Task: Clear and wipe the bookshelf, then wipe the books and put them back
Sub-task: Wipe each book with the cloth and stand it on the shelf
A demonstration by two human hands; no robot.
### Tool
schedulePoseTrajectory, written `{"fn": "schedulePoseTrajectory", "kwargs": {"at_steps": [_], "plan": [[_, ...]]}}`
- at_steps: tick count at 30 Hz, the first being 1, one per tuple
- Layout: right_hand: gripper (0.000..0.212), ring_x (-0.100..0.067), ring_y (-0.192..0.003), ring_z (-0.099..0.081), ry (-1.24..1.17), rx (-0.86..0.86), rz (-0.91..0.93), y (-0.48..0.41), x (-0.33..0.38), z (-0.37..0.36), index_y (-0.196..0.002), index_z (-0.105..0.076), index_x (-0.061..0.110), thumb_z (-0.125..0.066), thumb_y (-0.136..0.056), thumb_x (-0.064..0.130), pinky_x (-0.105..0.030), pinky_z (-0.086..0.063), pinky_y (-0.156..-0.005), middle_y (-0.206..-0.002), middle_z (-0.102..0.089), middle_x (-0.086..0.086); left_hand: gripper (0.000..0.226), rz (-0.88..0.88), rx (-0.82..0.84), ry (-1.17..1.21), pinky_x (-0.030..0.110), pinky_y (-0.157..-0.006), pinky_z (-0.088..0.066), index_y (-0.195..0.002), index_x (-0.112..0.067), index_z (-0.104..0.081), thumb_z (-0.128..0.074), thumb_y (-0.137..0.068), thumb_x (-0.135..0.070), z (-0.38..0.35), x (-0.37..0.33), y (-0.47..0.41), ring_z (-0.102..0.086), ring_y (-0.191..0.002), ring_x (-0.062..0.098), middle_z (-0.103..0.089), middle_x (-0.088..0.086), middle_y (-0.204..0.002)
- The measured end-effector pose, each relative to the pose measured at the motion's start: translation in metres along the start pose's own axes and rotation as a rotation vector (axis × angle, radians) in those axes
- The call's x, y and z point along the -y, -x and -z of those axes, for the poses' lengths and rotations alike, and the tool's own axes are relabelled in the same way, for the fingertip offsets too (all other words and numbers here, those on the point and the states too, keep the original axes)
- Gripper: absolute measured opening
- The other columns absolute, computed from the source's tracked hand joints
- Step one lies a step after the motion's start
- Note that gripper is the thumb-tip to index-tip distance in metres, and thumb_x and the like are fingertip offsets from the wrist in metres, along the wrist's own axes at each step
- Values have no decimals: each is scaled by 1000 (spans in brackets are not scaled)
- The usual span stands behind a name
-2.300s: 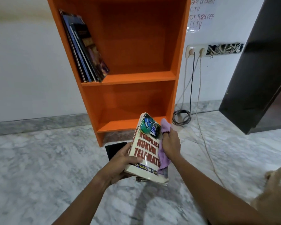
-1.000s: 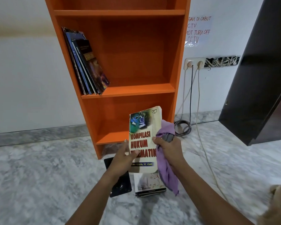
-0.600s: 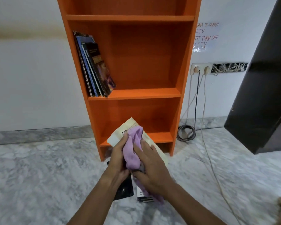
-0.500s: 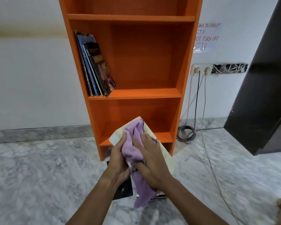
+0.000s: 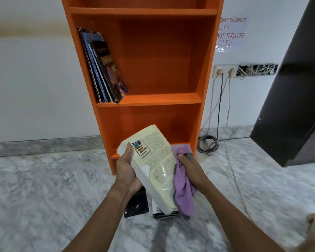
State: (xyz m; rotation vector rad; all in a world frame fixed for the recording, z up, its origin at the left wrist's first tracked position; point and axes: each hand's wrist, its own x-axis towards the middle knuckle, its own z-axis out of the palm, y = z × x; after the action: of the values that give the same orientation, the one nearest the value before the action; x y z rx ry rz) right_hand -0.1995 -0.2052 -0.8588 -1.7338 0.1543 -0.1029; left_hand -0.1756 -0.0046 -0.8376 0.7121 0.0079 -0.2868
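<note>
Your right hand point(image 5: 189, 170) has slid off the middle of the cover, where it lay pressed flat half a second ago, and now sits at the right edge of the thick cream-coloured paperback book point(image 5: 156, 160), so the printed back cover is bare to view. Its fingers are bunched round the soft purple wiping cloth point(image 5: 183, 190), which touches that edge and hangs down beside the book's lower corner.

Your left hand point(image 5: 128, 171) grips the book from the left, with the thumb laid up over the cover and the palm against the page block. You hold the book tilted, its top leaning away to the left, in the air in front of the lowest compartment of the tall orange wooden bookshelf point(image 5: 149, 100).

On the middle shelf, a few thin dark-covered books point(image 5: 105, 70) lean against the left wall. Below your hands, on the grey-veined marble floor point(image 5: 44, 188), lie a flat black book point(image 5: 136, 204) and, just beside it, a small stack of books point(image 5: 160, 211) partly hidden by the one you hold.

To the right of the shelf, a white double wall socket point(image 5: 225, 70) carries two plugs. A coiled black cable point(image 5: 206, 143) lies on the floor under it, and a dark door point(image 5: 298, 88) fills the far right.
</note>
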Motion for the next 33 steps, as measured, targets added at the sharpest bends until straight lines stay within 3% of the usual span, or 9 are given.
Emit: {"fn": "schedulePoseTrajectory", "kwargs": {"at_steps": [6,13,16,19,22,26,28,31,33], "plan": [[30,-23,-105,-73,-155,140,-139,5,-20,13,-119,-70,9,-57,-102,30,-29,-58,-87,-112,-77,-9,60,53,21,25,56,-98,-50,-139,-12,-60,-46,-99,-55,24,-13,-12,-64,-113,37,-64,17,-128],[49,-41,-122,-62,-444,360,-319,1,-18,17,-128,-66,-4,-74,-85,20,-51,-44,-111,-130,-66,-25,63,168,10,-35,60,-105,-44,-139,-11,-60,-42,-100,-57,28,-14,-15,-59,-122,42,-62,21,-135],[44,-39,-123,-63,-483,335,-211,-1,-17,4,-130,-64,-3,-72,-88,6,-48,-49,-108,-131,-66,-23,56,193,13,-209,59,-109,-42,-134,-9,-64,-49,-99,-51,11,-21,-11,-59,-125,42,-64,21,-134],[34,-36,-117,-67,-489,184,-116,-5,-21,-11,-123,-69,1,-71,-90,4,-49,-51,-104,-124,-71,-18,54,73,-180,-651,45,-90,-54,-124,-13,-69,-60,-93,-57,5,-24,-22,-73,-99,29,-76,7,-112],[10,-29,-87,-73,-321,-70,-21,-5,-16,-26,-93,-74,4,-79,-86,9,-48,-58,-88,-90,-77,-9,82,-121,-413,-1054,46,-89,-56,-135,-27,-57,-74,-70,-72,3,-18,-21,-71,-100,19,-72,-7,-118],[23,-14,-51,-52,95,-353,237,-1,-5,-48,-68,-56,15,-76,-80,19,-29,-42,-49,-54,-56,3,66,-87,-199,-1117,41,-99,-51,-135,-27,-58,-70,-81,-62,-46,5,-1,-62,-110,15,-64,-13,-122],[8,-11,-57,-59,236,-369,398,6,2,-60,-81,-62,23,-68,-78,20,-21,-45,-51,-62,-62,9,69,-65,-228,-963,42,-95,-53,-129,-23,-62,-73,-76,-66,-60,4,2,-64,-107,16,-68,-9,-117],[27,-17,-72,-67,414,-337,552,9,3,-73,-109,-70,21,-64,-82,21,-30,-55,-65,-83,-73,3,50,-77,-468,-775,42,-82,-59,-102,-17,-70,-82,-72,-55,-58,-16,-10,-70,-91,21,-74,1,-98],[40,-19,-95,-68,415,-259,481,6,10,-79,-132,-63,14,-67,-93,19,-19,-48,-82,-105,-73,-3,34,-90,-484,-669,37,-70,-57,-89,-20,-67,-82,-73,-47,-54,-24,-9,-69,-79,21,-76,7,-95]]}}
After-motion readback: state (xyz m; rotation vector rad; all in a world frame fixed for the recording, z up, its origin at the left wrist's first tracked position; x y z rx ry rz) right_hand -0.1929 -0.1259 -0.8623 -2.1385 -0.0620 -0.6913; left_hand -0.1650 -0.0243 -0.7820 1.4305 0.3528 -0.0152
